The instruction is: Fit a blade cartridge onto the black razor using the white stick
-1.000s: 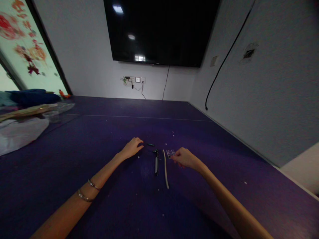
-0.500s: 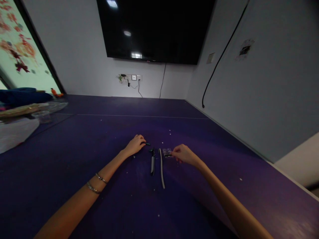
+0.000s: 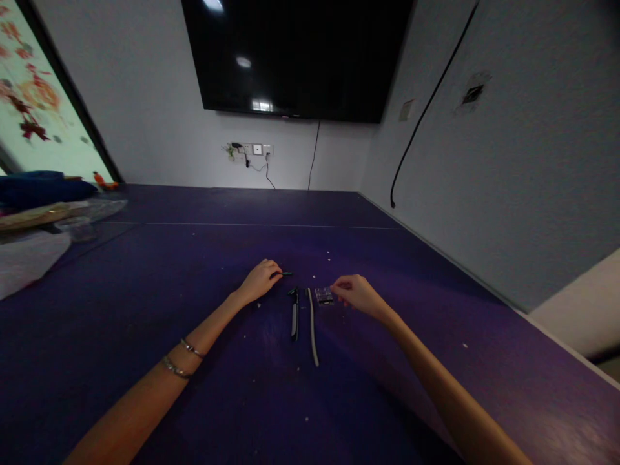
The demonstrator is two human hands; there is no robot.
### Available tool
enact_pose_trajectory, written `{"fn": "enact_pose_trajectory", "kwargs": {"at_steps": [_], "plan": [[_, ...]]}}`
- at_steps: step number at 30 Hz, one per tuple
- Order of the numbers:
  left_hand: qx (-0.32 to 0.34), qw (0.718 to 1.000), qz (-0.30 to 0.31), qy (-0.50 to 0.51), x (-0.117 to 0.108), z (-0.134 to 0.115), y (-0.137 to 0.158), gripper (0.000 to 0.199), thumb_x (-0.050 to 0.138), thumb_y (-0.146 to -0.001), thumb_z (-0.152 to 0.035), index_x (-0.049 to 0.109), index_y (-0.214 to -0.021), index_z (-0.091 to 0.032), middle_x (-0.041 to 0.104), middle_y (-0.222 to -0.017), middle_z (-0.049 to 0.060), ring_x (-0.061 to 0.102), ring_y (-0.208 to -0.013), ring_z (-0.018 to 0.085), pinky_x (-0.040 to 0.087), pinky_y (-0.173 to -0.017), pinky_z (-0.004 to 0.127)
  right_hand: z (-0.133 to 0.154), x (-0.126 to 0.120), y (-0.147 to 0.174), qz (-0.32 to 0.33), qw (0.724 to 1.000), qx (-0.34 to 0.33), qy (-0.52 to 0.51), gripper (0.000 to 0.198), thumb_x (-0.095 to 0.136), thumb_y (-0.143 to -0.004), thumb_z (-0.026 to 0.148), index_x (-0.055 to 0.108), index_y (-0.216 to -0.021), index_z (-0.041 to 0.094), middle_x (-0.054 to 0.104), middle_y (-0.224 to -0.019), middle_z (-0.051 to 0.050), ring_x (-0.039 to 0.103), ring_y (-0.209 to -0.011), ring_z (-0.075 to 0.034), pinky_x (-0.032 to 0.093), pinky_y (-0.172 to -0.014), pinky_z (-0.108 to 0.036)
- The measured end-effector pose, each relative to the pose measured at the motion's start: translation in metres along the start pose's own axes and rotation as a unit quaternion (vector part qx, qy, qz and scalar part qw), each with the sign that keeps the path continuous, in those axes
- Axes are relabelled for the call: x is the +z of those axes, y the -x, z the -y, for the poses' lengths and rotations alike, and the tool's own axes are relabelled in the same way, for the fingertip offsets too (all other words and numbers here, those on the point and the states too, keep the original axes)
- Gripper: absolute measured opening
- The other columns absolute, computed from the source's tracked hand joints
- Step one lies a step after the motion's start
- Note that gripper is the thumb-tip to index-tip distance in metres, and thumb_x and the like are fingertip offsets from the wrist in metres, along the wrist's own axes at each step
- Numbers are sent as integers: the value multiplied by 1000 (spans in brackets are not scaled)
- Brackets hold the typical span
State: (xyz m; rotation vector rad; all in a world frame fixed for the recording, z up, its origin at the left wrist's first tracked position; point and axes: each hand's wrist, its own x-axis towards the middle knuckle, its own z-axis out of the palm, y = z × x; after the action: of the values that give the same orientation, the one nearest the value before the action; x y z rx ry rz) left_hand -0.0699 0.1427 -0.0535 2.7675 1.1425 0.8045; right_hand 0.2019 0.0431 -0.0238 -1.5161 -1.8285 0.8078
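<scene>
Two hands: we find the left hand (image 3: 263,281) pinching a small dark stick (image 3: 287,273), which could slip if held only by its end. Just beyond the right hand's (image 3: 357,295) fingertips lies a clear case (image 3: 324,296); a sideways knock could push it into the pale strip (image 3: 313,332). Fingers hide the stick's near end; whether the right fingers grip the case, we cannot tell.
</scene>
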Motion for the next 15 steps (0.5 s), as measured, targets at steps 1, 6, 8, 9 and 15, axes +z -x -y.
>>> {"fn": "enact_pose_trajectory", "kwargs": {"at_steps": [1, 6, 8, 9, 15], "plan": [[7, 1000, -13, 8, -4, -4, -2, 14, 53, -85, -22, 64, -86, -16, 63, -90, 6, 54, -89, 19, 43, -84, 35, 2, 0, 0, -15, 1000, -20, 5, 19, 53, -77, 29, 65, -76, 15, 61, -58, -1, 54, -47, -10, 40, -44, -19], [51, 995, -44, 71, -28, -45, -9, 12, 54, -83, -23, 64, -88, -17, 64, -89, 5, 55, -90, 18, 43, -83, 35, 16, 2, 3, -83, 983, -160, 41, 22, 55, -78, 24, 65, -96, 18, 67, -82, -4, 60, -71, -14, 47, -67, -27], [55, 993, -34, 103, -34, -64, -9, 12, 56, -82, -22, 65, -88, -17, 65, -88, 4, 57, -88, 17, 44, -81, 33, 22, 2, 6, -98, 972, -207, 50, 25, 55, -79, 22, 64, -102, 19, 66, -91, -6, 60, -76, -14, 47, -71, -28], [48, 991, -28, 119, -36, -72, -9, 12, 57, -81, -21, 66, -88, -17, 66, -88, 4, 58, -86, 16, 45, -80, 32, 25, 2, 7, -101, 968, -225, 50, 25, 55, -79, 21, 63, -103, 20, 65, -94, -6, 60, -76, -14, 48, -70, -28], [-20, 976, 39, 215, -40, -92, -3, 13, 58, -79, -20, 67, -87, -18, 69, -81, 1, 62, -76, 14, 46, -72, 27, 32, 1, 12, -80, 959, -269, 34, 21, 53, -81, 21, 65, -98, 20, 65, -94, -7, 60, -81, -15, 47, -56, -22]]}}
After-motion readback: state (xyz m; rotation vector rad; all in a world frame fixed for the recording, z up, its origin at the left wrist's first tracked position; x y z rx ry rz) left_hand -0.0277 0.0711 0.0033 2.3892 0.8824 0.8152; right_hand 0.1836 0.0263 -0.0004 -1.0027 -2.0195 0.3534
